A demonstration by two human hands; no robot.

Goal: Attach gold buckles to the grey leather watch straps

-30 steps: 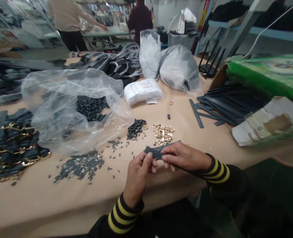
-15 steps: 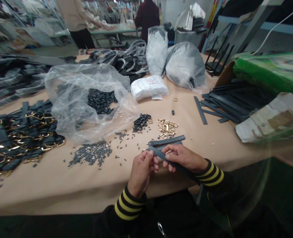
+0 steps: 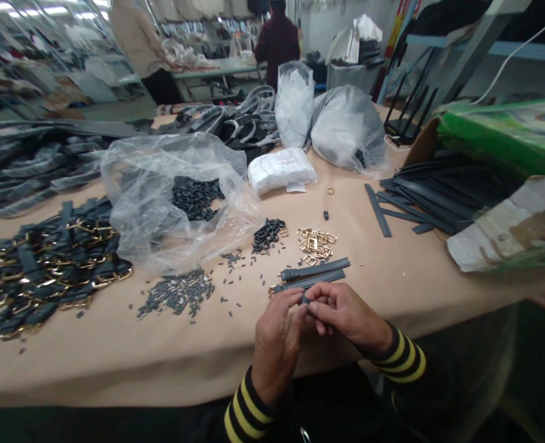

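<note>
My left hand (image 3: 279,332) and my right hand (image 3: 348,312) meet at the table's near edge, fingers closed round a dark strap (image 3: 305,299). Only a short bit of it shows between the fingertips; the rest is hidden by the hands. Just beyond them lie two dark straps (image 3: 318,269), with a bit of gold metal at the left end. Behind these is a small heap of gold buckles (image 3: 316,245). Black loops (image 3: 267,235) are piled to its left. Farther left, many tiny dark pieces (image 3: 180,292) are scattered.
Finished-looking straps with gold buckles (image 3: 55,258) are heaped at left. An open plastic bag (image 3: 152,221) holds more black loops. A white packet (image 3: 281,169) and filled bags (image 3: 346,132) stand behind. At right, a green box (image 3: 507,129) spills loose strips. Two people are in the background.
The strap, seen lengthwise across both hands before, is now mostly hidden between them. My left hand has turned and come against the right fingertips. The view has tilted up slightly.
</note>
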